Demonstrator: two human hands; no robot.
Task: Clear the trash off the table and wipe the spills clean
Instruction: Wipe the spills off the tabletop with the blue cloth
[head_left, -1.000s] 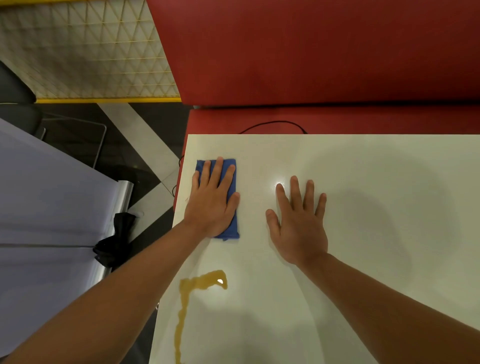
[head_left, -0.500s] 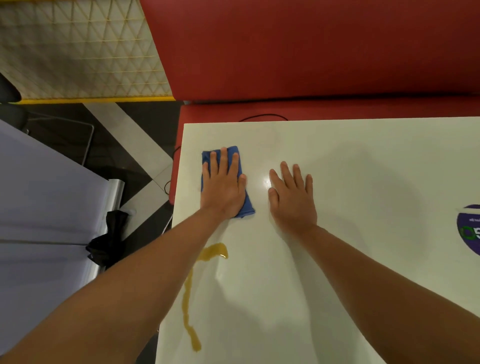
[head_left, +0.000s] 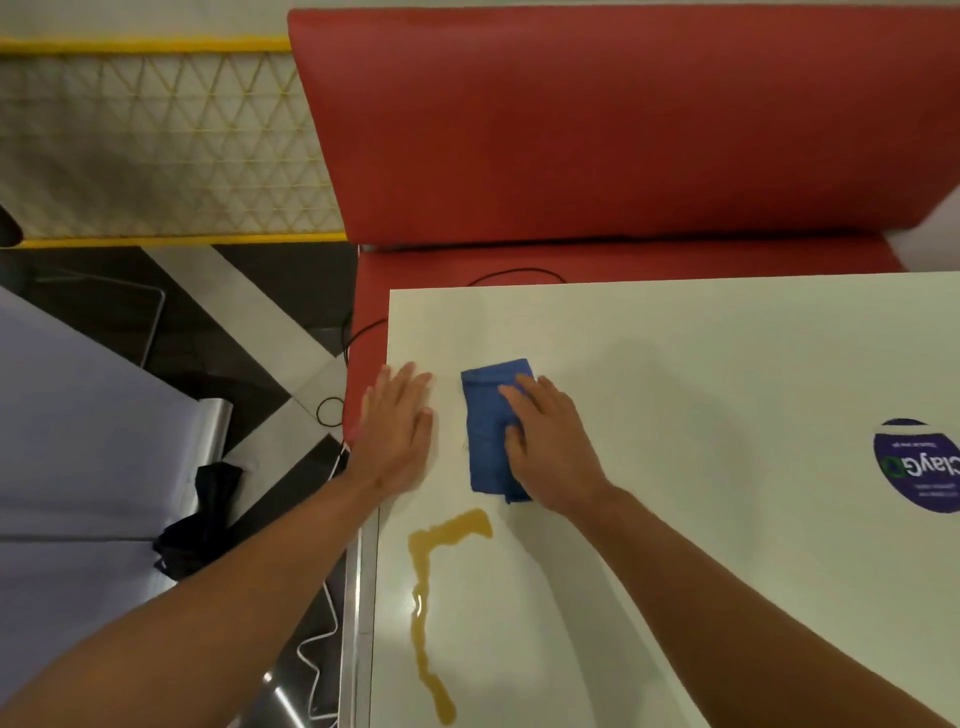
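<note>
Half a second ago the blue cloth (head_left: 491, 431) lay under my left hand (head_left: 397, 434); now my right hand (head_left: 553, 449) has taken it over, and the left has slid off toward the table's left edge. Fingers of my right hand lie straight and close together, flat on the right half of the cloth, pressing it down without curling round it. My left hand is flat too, fingers straight and slightly spread, palm down right at the left edge of the white table (head_left: 701, 364), holding nothing; its outer side looks blurred, reaching past the edge. The cloth is folded into an upright rectangle, lying between my two hands, apart from the left one. Just below the cloth's lower end begins the yellow-brown spill (head_left: 428, 587): a short bar near the cloth, then a long thin trail running down toward me along the left side of the table. Far to the right a round purple sticker (head_left: 919, 465) sits on the tabletop. Beyond the table stands a red bench (head_left: 597, 130), with a thin black cable (head_left: 514, 273) lying on its seat
</note>
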